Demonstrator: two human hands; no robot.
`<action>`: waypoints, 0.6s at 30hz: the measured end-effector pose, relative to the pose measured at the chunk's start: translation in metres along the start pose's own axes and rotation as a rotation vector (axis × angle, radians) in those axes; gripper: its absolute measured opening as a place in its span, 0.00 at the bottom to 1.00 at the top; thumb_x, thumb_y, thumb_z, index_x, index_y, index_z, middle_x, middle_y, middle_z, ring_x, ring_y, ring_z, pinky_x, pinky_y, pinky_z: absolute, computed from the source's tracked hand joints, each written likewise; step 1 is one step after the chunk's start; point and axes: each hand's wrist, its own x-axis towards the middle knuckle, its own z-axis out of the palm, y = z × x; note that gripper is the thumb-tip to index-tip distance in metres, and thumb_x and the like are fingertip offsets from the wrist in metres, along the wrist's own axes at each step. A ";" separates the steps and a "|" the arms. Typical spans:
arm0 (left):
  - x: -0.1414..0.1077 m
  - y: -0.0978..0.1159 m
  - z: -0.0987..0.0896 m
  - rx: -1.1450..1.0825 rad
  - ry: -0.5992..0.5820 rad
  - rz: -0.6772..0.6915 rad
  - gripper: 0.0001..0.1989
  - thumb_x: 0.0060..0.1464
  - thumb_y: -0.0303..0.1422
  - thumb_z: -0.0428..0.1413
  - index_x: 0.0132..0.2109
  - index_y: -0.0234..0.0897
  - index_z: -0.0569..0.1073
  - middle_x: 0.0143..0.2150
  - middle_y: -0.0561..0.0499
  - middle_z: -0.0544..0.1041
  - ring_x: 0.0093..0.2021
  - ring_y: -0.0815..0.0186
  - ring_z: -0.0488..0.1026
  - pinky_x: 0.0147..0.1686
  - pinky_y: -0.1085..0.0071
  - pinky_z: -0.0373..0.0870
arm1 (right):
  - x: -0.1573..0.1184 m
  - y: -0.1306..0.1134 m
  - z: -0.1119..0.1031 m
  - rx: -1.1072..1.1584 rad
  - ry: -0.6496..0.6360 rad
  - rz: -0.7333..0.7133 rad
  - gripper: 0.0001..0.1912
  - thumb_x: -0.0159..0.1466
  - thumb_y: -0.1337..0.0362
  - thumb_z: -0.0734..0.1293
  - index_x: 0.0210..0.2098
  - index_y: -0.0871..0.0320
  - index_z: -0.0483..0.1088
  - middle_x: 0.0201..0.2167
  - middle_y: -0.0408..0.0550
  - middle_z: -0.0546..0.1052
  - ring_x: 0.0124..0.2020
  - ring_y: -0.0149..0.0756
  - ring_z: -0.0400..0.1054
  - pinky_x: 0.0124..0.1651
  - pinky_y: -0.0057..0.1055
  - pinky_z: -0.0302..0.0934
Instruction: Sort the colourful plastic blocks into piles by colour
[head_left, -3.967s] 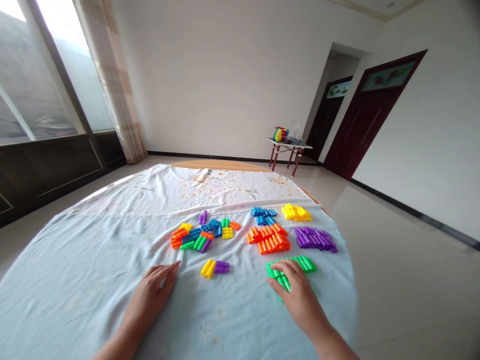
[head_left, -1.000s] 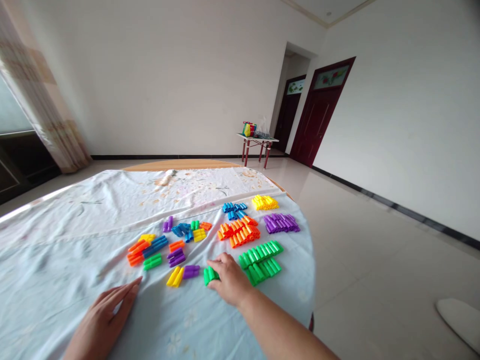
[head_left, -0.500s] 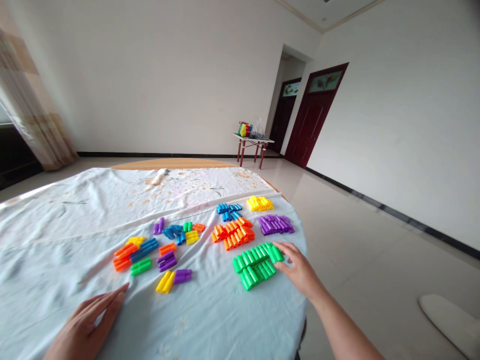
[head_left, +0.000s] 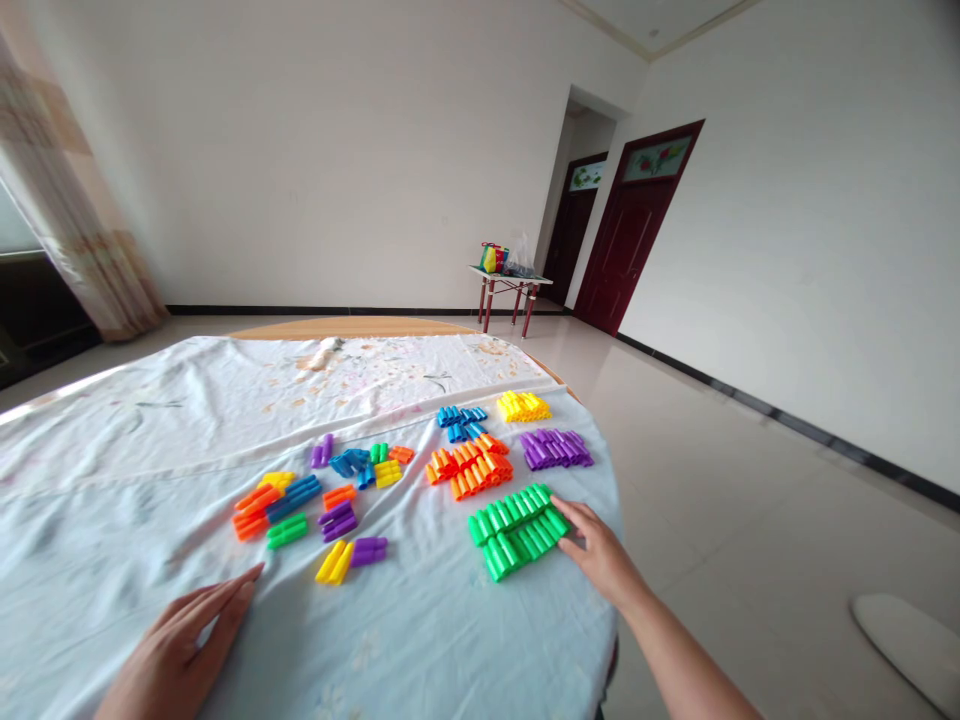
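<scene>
My right hand (head_left: 598, 548) is at the right end of the green pieces (head_left: 517, 530), which lie in two rows; its thumb and fingers close on a green piece at the end of the lower row. My left hand (head_left: 184, 635) rests on the cloth at the lower left, fingers stretched out, holding nothing. Beyond the green rows lie groups of orange pieces (head_left: 471, 468), purple pieces (head_left: 556, 449), blue pieces (head_left: 461, 422) and yellow pieces (head_left: 524, 405). Mixed small clusters lie left of centre, among them a green cluster (head_left: 287, 532) and a yellow cluster (head_left: 334, 563).
The round table wears a pale flowered cloth (head_left: 435, 640). Past its far edge stands a small table (head_left: 517, 278) with a colourful bag (head_left: 493, 258) and a clear plastic bag. A white rounded object (head_left: 907, 640) shows at the lower right.
My right hand has moved slightly toward me, and the green piece at its fingers has gone from the upper row's end to the lower row's end. My left hand stays resting.
</scene>
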 end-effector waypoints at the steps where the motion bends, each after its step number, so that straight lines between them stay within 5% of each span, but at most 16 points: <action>1: 0.000 -0.001 0.000 -0.036 -0.012 0.013 0.20 0.50 0.49 0.43 0.46 0.57 0.72 0.43 0.60 0.77 0.49 0.61 0.71 0.52 0.62 0.66 | 0.000 0.001 0.001 -0.008 0.009 -0.007 0.29 0.55 0.69 0.60 0.57 0.48 0.60 0.52 0.47 0.66 0.53 0.38 0.61 0.52 0.39 0.61; 10: -0.004 0.020 -0.016 -0.060 -0.064 0.014 0.21 0.51 0.48 0.46 0.45 0.46 0.75 0.44 0.52 0.77 0.48 0.61 0.71 0.51 0.64 0.66 | -0.011 -0.010 -0.005 -0.147 0.153 -0.122 0.22 0.60 0.64 0.60 0.54 0.50 0.63 0.50 0.49 0.68 0.51 0.40 0.63 0.55 0.43 0.58; 14: -0.006 0.033 -0.023 -0.034 -0.050 0.039 0.20 0.53 0.47 0.45 0.46 0.45 0.74 0.44 0.52 0.77 0.47 0.63 0.72 0.49 0.69 0.67 | -0.005 -0.056 0.007 -0.126 0.249 -0.233 0.18 0.63 0.63 0.58 0.52 0.51 0.64 0.48 0.50 0.69 0.50 0.40 0.63 0.54 0.43 0.59; 18: -0.007 0.038 -0.024 -0.021 -0.022 0.050 0.19 0.54 0.46 0.45 0.46 0.46 0.75 0.42 0.53 0.78 0.45 0.65 0.73 0.46 0.72 0.68 | 0.006 -0.115 0.057 -0.040 0.113 -0.396 0.17 0.64 0.65 0.58 0.51 0.51 0.65 0.46 0.50 0.71 0.49 0.39 0.64 0.52 0.40 0.60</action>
